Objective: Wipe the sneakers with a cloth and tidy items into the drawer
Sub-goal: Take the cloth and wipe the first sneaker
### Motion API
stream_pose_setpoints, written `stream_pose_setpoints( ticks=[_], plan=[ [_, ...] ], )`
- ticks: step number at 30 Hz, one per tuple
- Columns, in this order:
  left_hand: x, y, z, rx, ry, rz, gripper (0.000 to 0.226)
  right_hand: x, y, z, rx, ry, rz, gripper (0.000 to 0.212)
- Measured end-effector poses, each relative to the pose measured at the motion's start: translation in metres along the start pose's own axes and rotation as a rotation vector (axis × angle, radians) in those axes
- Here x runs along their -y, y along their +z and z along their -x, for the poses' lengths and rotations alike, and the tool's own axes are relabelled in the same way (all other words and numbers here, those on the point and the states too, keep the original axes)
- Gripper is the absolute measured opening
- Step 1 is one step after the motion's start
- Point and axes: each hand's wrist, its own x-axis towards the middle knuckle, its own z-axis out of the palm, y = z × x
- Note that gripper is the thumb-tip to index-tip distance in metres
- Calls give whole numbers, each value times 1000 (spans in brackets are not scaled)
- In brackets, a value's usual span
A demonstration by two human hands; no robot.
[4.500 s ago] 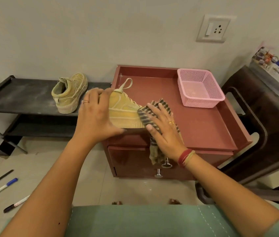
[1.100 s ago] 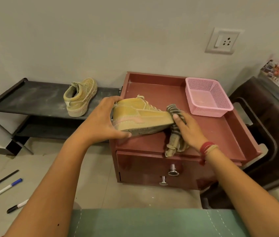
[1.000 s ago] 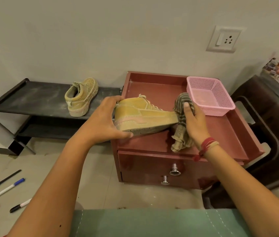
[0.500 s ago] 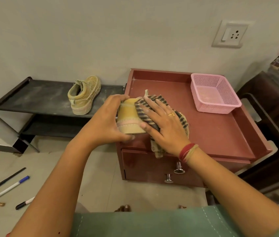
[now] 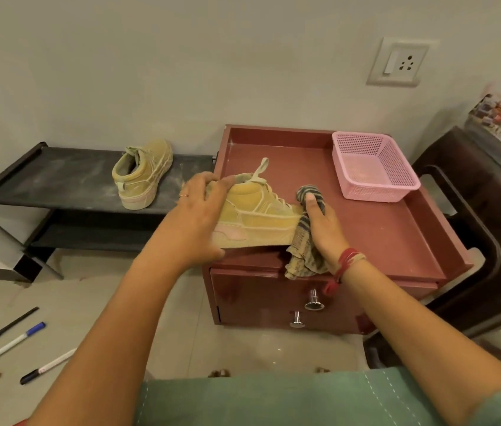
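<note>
- Left hand (image 5: 193, 222) grips the heel end of a tan sneaker (image 5: 258, 221); fingers curled over the collar, thumb under the sole edge.
- Sneaker is held just above the front part of the red cabinet top (image 5: 396, 229), side facing camera, toe pointing right, sole slightly tilted; lace loop sticks up behind the collar.
- Right hand (image 5: 323, 229) holds a striped cloth (image 5: 303, 250) bunched against the sneaker's toe end; fingers closed around the cloth, index finger pressing it onto the toe.
- Loose end of the cloth hangs down over the cabinet's front edge, above the drawer front.
- Red thread band on the right wrist, ring on a left finger.
- Drawer (image 5: 261, 299) below the top is closed; two metal knobs (image 5: 313, 301) on the front, one lower than the other.
- Pink mesh basket (image 5: 375, 167) sits on the back right corner of the cabinet top, well apart from the sneaker.
- Second tan sneaker (image 5: 141, 173) stands upright on the dark shoe rack (image 5: 58, 182) left of the cabinet, heel toward camera.
- Pens (image 5: 12, 339) lie on the floor at lower left: a black one, a white one with blue cap, another with black cap; a small brown item near them, too small to tell.
- Wall socket (image 5: 398, 63) on the wall above the cabinet.
- Dark chair (image 5: 489, 241) to the right of the cabinet.
</note>
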Motion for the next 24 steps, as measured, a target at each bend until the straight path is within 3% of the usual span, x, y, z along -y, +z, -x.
stream_pose_setpoints(
  ticks=[3, 6, 9, 11, 14, 19, 22, 24],
  plan=[
    [-11, 18, -7, -56, -41, -170, 111, 8, 11, 8, -54, -17, 7, 49],
    [-18, 32, -14, -145, -54, -309, 107, 24, 20, 40, -2, -287, 0, 64],
    [-17, 39, -19, -164, -31, -168, 88, 15, 32, 70, 164, -642, 344, 54],
    [-10, 42, -22, -174, 14, -115, 87, -7, 28, 65, 101, -747, 657, 54],
    [-7, 42, -24, -180, 14, -79, 99, -25, 14, 44, 7, -621, 725, 55],
    [-4, 38, -25, -193, 26, -17, 105, -24, 4, 29, 79, -478, 404, 54],
    [-6, 33, -24, -162, 19, 49, 102, -22, 0, 11, 44, -308, 118, 59],
    [-6, 27, -22, -140, 12, 84, 103, -16, -12, -2, 53, -143, -91, 47]
  ],
)
